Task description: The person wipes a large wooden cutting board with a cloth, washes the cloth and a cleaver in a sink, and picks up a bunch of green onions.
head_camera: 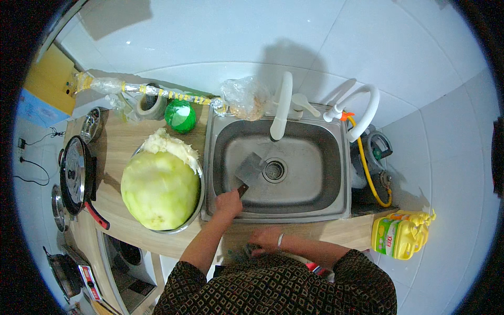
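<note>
My left hand is closed round the dark handle of a cleaver, whose broad blade is over the stainless steel sink, left of the drain. My right hand is near my waist at the counter's front edge, blurred; a dark object or cloth shows by its fingers, and I cannot tell whether it is gripped. To the left, a large peeled pale-green melon or gourd sits in a metal bowl, with whitish pulp behind it.
A white faucet arches over the sink's back. Behind the bowl stand a green ball-like container and a plastic bag. A lidded pan is at the left. Yellow detergent jugs and a gas cylinder with its hose are right.
</note>
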The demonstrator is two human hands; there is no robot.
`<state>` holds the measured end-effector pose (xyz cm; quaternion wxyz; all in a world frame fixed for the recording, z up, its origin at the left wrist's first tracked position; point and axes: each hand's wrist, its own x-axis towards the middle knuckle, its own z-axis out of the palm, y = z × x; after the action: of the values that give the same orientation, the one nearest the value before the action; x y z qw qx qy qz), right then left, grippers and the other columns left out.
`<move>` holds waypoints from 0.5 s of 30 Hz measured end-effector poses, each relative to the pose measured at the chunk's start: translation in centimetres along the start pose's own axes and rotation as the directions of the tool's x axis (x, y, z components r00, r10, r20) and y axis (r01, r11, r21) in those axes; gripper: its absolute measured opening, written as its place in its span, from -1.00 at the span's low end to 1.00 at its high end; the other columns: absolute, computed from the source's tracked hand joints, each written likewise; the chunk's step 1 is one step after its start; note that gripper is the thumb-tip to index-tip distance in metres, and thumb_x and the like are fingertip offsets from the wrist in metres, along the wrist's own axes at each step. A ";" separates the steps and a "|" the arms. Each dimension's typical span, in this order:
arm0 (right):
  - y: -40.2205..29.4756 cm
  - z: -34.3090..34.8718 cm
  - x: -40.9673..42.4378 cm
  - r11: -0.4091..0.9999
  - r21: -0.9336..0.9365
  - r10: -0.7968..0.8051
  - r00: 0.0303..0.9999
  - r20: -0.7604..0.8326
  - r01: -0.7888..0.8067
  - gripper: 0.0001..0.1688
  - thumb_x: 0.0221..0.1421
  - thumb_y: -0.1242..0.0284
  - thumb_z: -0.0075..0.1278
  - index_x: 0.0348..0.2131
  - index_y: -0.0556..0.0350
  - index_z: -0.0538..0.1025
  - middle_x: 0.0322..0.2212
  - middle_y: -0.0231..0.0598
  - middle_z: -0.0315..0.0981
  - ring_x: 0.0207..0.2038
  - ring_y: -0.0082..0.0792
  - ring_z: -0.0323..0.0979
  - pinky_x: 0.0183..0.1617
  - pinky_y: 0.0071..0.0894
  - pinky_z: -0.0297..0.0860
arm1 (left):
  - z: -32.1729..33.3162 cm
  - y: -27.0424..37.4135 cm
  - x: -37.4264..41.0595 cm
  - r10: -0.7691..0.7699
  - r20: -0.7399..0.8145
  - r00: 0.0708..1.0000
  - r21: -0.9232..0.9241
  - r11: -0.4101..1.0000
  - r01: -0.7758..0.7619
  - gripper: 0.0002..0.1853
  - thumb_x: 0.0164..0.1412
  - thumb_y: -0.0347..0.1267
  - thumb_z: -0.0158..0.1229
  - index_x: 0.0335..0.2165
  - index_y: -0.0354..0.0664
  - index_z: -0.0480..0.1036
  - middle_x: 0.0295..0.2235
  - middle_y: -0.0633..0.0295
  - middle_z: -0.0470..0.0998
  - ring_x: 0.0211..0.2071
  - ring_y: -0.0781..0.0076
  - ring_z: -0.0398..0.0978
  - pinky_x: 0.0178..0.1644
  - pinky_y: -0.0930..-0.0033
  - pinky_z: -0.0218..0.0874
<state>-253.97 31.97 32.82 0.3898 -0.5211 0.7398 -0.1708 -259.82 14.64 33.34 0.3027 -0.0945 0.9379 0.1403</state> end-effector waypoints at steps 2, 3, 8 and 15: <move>-2.9 -0.7 -0.5 0.984 -0.175 -0.024 1.000 -0.015 0.021 -0.62 -0.11 0.15 -0.10 -0.34 0.01 0.39 -0.40 -0.18 0.35 -0.25 -0.15 0.30 -0.22 -0.20 0.25 | 1.2 -1.2 0.3 -0.044 0.008 0.999 0.027 0.999 0.044 -0.75 -0.09 -0.39 -0.04 -0.33 -0.18 0.33 -0.40 0.06 0.45 -0.30 0.15 0.40 -0.23 0.13 0.16; -2.2 0.5 -0.5 0.988 -0.156 0.008 1.000 0.014 -0.006 -0.62 -0.12 0.17 -0.10 -0.34 0.03 0.38 -0.41 -0.17 0.35 -0.27 -0.17 0.31 -0.23 -0.21 0.26 | 1.1 -0.7 0.2 -0.035 -0.009 0.999 0.066 0.997 0.036 -0.75 -0.09 -0.39 -0.04 -0.32 -0.17 0.33 -0.37 0.07 0.44 -0.27 0.17 0.38 -0.22 0.14 0.14; 2.5 1.4 -0.9 0.798 0.572 0.325 0.935 -0.145 -0.189 -0.65 -0.11 0.29 -0.11 -0.30 0.09 0.32 -0.47 -0.26 0.32 -0.36 -0.33 0.30 -0.31 -0.32 0.28 | 0.9 -0.1 0.1 0.048 -0.080 0.996 0.313 0.949 -0.021 -0.74 -0.06 -0.36 -0.07 -0.32 -0.17 0.36 -0.26 0.12 0.38 -0.18 0.25 0.30 -0.17 0.20 0.03; 8.1 -11.4 -0.5 0.129 0.951 0.696 0.658 -0.288 0.281 -0.37 -0.06 0.24 -0.10 -0.04 0.16 0.10 -0.23 -0.23 0.23 -0.25 -0.43 0.22 -0.37 -0.41 0.26 | -0.6 0.8 1.1 0.052 0.054 0.997 0.284 0.957 -0.065 -0.75 -0.08 -0.34 -0.07 -0.36 -0.17 0.40 -0.27 0.13 0.36 -0.18 0.22 0.28 -0.18 0.14 0.04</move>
<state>-267.71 33.89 34.96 0.3311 0.0962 0.6016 -0.7205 -261.20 15.12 33.29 0.3305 -0.0188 0.9435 0.0143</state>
